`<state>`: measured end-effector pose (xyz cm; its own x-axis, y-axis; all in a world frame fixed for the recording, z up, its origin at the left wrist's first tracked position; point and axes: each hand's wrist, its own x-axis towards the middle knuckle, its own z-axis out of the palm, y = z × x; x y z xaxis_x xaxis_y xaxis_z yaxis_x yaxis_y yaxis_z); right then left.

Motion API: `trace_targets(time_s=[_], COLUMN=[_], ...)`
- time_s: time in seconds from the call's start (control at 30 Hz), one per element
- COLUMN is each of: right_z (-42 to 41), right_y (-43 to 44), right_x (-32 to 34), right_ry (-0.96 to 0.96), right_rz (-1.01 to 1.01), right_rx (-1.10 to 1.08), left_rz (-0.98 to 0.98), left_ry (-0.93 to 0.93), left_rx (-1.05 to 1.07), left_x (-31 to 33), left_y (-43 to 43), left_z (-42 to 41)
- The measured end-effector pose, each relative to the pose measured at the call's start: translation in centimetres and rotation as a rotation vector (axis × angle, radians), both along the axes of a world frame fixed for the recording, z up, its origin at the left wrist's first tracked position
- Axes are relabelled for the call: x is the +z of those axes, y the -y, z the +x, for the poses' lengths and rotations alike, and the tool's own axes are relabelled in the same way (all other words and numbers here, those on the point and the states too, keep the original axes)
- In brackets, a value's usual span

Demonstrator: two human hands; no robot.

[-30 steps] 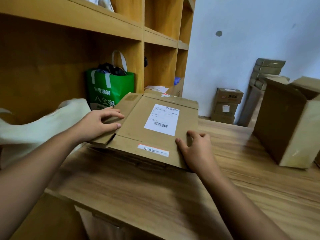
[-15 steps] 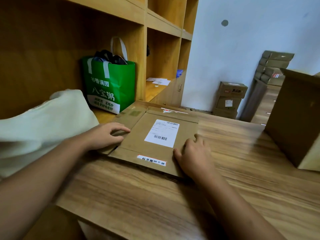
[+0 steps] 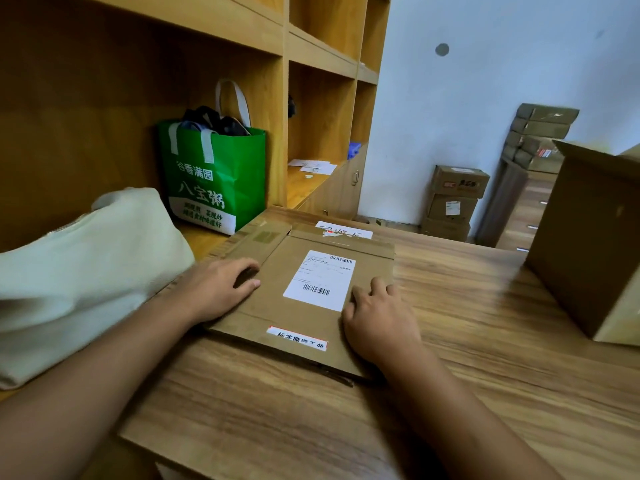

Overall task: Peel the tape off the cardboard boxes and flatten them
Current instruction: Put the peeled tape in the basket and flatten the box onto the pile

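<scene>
Wood-grain table (image 3: pixel 450 358), flattened cardboard box (image 3: pixel 270 306) lying flat on it, open brown carton (image 3: pixel 581 258) standing at right

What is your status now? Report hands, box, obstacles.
Hands open, left hand and right hand pressing flattened box. It lies flat on table. At right, big box, apart.

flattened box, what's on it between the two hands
The white shipping label on the box lies between the left hand and right hand, in the head view.
</scene>
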<state>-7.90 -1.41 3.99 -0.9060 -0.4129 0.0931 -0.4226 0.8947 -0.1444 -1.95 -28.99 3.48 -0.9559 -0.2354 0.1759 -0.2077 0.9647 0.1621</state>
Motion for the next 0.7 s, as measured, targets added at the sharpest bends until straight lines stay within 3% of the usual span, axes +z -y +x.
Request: trace_targets(time_s=[0.3,0.5,0.7], right_z=[-1.0,-1.1,-1.5], right_y=[0.3,-0.2,0.0], right_x=[-1.9,-1.9,-1.9], right_ry=[0.119,0.12,0.062], right_rz=[-0.153,-0.099,-0.048], right_rx=[0.058,0.091,0.106], left_rz=[-0.057,0.097,0.052], left_ry=[0.017,-0.001,0.045], left_rx=[-0.008,-0.053,-0.059], left_x=[0.4,-0.5,-0.7], left_y=[-0.8,-1.1,-0.8], left_z=[-0.1,-0.2,-0.4])
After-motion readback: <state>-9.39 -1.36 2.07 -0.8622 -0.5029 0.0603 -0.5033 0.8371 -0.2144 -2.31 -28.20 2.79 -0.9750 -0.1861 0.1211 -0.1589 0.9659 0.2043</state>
